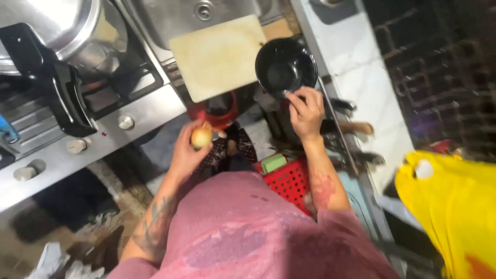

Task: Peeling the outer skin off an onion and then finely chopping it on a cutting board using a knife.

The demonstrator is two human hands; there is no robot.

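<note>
Head view, looking steeply down over a pink shirt onto a kitchen corner. A small round onion with yellowish-brown skin is held in the left hand, the fingers closed around it from below and from the side; it is carried in the air, just beside a red bowl-like vessel and below the near edge of a pale cutting board. The cutting board is laid partly over a steel sink, whose drain is seen at the upper edge. A black bowl is gripped at its near rim by the right hand, thumb and fingers pinched on the rim; the bowl is seen just right of the cutting board and appears empty, with only a glossy dark inside shown. Below the right forearm a red perforated basket is seen, with a green sponge-like block resting at its upper left corner. To the left, a stainless stove top with round knobs is shown, and on it a large steel pot with a black handle reaching toward the viewer. At the right edge, a bright yellow bag-like object is seen, blurred; what it contains cannot be told. A white tiled counter runs beside the black bowl, and crumpled pale scraps lie on the floor at lower left.
</note>
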